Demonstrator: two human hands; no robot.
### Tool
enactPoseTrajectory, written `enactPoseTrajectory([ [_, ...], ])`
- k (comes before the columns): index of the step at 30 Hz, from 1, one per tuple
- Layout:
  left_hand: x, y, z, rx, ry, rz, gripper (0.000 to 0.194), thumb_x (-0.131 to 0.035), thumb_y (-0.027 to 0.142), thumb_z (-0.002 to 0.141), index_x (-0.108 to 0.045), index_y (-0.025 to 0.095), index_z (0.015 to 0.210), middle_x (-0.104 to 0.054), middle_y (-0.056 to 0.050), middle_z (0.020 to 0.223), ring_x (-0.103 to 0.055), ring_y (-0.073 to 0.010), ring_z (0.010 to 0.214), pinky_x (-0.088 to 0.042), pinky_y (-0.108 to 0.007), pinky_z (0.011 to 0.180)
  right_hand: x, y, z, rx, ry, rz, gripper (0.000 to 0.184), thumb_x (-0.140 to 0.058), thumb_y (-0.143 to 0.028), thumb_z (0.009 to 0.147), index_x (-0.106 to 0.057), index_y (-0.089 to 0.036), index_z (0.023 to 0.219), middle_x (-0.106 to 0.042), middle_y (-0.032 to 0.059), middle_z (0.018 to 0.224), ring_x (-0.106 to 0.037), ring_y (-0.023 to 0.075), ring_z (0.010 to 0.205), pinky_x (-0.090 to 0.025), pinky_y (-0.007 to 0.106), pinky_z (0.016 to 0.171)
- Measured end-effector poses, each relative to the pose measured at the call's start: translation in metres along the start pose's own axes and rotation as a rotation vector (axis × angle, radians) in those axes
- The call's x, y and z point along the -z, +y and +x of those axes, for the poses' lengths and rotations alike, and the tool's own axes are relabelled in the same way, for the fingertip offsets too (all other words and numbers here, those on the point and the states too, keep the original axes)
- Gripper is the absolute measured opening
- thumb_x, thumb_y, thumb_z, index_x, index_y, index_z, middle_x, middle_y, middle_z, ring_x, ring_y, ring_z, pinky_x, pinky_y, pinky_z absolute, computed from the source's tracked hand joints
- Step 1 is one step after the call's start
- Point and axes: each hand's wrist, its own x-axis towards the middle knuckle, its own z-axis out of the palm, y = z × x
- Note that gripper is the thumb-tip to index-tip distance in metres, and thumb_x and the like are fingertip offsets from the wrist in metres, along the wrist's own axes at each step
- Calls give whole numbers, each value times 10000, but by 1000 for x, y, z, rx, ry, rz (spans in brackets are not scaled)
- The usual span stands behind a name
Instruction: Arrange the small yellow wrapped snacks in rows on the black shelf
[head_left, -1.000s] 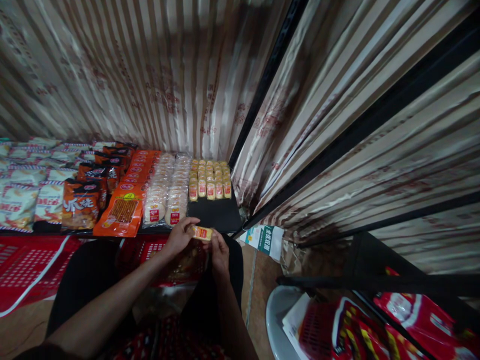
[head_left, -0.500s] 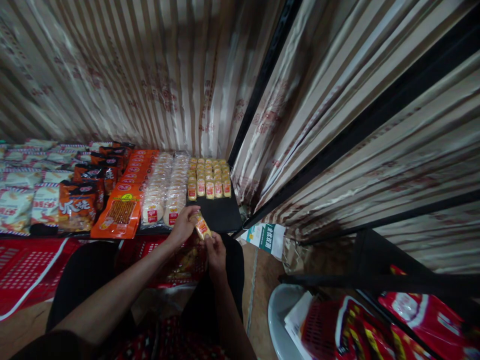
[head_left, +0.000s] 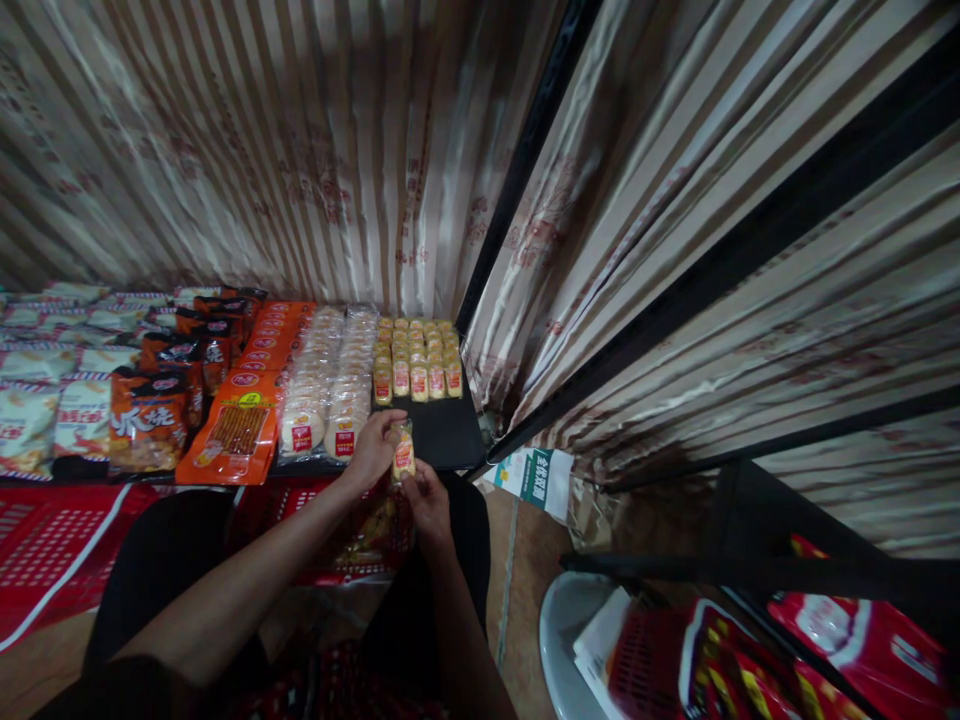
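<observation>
A small yellow snack packet (head_left: 404, 452) with a red label stands almost upright between my two hands, over the front edge of the black shelf (head_left: 442, 432). My left hand (head_left: 375, 447) pinches its upper end, and my right hand (head_left: 430, 505) has its lower end between thumb and fingers. Just beyond, several rows of matching yellow packets (head_left: 418, 380) stand on the shelf. Left of them lie two rows of clear-wrapped round white crackers (head_left: 345, 420).
Orange stick-snack bags (head_left: 238, 428), orange-black bags (head_left: 148, 420) and white bags (head_left: 82, 415) line the shelf leftward. Red baskets (head_left: 52, 545) sit below. A dark metal post (head_left: 517, 170) and striped curtain (head_left: 337, 150) bound the back. A pale basin (head_left: 559, 640) and red bags (head_left: 862, 630) are at right.
The packet has turned from a slant to nearly upright, with both hands still on it. My right hand has shifted slightly down, and the view has moved a little.
</observation>
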Motion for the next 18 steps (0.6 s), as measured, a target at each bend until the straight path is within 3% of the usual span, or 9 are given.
enactPoseTrajectory([
  [6, -1, -6, 0, 3, 64, 69, 282, -484, 133, 749, -603, 167, 1002, -620, -51, 955, -595, -145, 870, -493, -323, 815, -1, -5, 3, 17, 35, -50, 365, -649, -387, 692, -644, -180, 992, -709, 7, 794, -641, 164, 684, -516, 260, 624],
  [12, -3, -1, -15, -29, 116, 115, 318, -475, 187, 789, -539, 147, 1098, -564, -97, 1073, -578, -165, 946, -496, -349, 849, -3, -10, 13, -22, 67, -7, 363, -635, -375, 687, -628, -199, 1004, -712, 15, 881, -654, 177, 719, -515, 253, 598],
  [18, -7, 0, -31, -80, 77, 149, 299, -445, 187, 803, -551, 163, 1081, -583, -92, 1058, -577, -188, 985, -477, -391, 894, -2, -12, 31, 74, 100, -117, 342, -637, -364, 684, -653, -207, 988, -700, 20, 872, -655, 196, 796, -528, 276, 668],
])
